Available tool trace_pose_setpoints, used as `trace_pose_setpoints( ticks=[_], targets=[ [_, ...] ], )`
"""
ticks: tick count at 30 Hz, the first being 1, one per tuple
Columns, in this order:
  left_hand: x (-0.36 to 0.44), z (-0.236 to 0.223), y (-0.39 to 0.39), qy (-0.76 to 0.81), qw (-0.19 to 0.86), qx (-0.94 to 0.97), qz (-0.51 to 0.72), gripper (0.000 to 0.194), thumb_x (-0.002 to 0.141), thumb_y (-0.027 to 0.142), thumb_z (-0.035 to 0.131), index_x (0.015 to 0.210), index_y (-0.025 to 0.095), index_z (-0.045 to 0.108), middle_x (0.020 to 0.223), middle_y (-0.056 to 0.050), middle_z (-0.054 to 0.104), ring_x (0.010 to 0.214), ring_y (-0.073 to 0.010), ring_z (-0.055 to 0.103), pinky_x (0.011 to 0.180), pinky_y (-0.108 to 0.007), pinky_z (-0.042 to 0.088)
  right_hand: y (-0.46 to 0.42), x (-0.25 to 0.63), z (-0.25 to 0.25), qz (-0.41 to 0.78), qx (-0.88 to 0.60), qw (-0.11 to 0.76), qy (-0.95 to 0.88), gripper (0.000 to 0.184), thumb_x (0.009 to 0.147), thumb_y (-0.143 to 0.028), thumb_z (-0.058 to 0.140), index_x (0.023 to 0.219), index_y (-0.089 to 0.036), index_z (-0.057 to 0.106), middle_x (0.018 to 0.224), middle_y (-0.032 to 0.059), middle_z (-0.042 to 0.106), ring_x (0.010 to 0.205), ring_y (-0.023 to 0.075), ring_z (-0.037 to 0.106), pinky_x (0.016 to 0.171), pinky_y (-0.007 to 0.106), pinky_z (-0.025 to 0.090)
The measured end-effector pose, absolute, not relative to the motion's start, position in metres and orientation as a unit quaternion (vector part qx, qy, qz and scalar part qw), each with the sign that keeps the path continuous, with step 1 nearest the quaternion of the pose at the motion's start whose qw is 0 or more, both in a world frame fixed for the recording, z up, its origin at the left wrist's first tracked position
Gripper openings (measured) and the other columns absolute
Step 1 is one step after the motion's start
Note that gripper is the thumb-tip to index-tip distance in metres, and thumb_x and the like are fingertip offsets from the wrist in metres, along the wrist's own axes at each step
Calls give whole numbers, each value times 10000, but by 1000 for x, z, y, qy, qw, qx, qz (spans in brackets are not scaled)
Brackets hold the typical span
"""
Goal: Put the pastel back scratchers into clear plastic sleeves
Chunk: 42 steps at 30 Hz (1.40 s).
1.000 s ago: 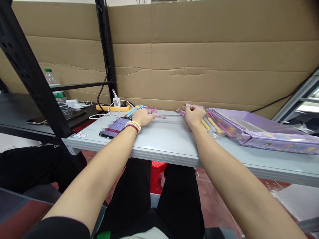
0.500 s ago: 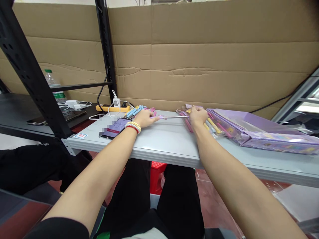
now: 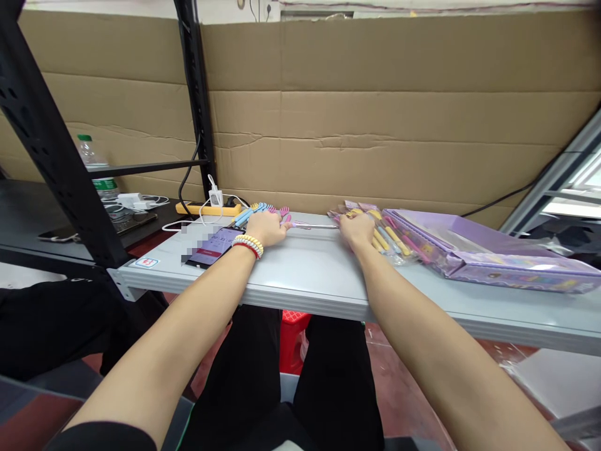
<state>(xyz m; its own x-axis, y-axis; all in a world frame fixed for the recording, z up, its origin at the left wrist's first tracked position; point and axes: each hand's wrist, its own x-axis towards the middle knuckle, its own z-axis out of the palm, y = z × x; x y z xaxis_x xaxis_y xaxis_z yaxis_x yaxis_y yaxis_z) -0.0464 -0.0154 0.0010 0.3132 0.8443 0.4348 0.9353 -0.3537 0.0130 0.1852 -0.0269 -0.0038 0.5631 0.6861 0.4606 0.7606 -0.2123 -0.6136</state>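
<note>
A thin metal rod [image 3: 315, 226] with a purple end stretches level between my hands, just above the table. It looks like a telescopic back scratcher; its ends are mostly hidden in my fingers. My left hand [image 3: 267, 228], wearing beaded bracelets at the wrist, is closed on the purple end. Around the rod's right end my right hand [image 3: 355, 229] is closed, beside several back scratchers in clear bags [image 3: 392, 241]. Loose blue back scratchers [image 3: 243, 217] lie behind my left hand, together with yellow and pink claw heads.
A phone [image 3: 213, 245] lies left of my left hand. Behind it sit a yellow power strip [image 3: 211, 209] and a white charger [image 3: 216, 198]. At right rests an open purple box [image 3: 511, 269]. A black shelf post [image 3: 61, 144] rises at left; cardboard [image 3: 375, 113] stands behind the table.
The view has tilted slightly. My right hand has moved a little left, off the top of the bagged back scratchers. Both hands keep hold of the rod.
</note>
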Motion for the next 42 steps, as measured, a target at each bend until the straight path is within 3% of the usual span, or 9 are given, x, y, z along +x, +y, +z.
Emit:
trace_pose_setpoints(
  ticks=[5, 14, 42],
  targets=[
    [-45, 4, -18, -561, 121, -801, -171, 636, 861, 625, 294, 946, 165, 725, 942, -150, 707, 929, -293, 642, 788, -367, 450, -28, 184, -3, -35, -785, 402, -470, 349, 749, -350, 502, 860, -100, 719, 962, 211, 694, 912, 295, 645, 771, 329, 458],
    [-45, 9, -24, -567, 124, -789, -200, 643, 853, 617, 303, 957, 152, 735, 937, -179, 706, 931, -320, 646, 791, -393, 441, -26, 174, 3, -48, -764, 425, -484, 272, 727, -350, 522, 672, -147, 694, 772, 183, 696, 754, 273, 650, 657, 311, 457],
    [-29, 18, -46, -580, 135, -778, -201, 602, 867, 560, 337, 959, 124, 741, 907, -194, 696, 932, -332, 647, 770, -394, 457, -34, 147, 10, -2, -757, 451, -472, 171, 626, -270, 540, 651, -160, 668, 774, 170, 693, 791, 288, 646, 699, 334, 472]
  ],
)
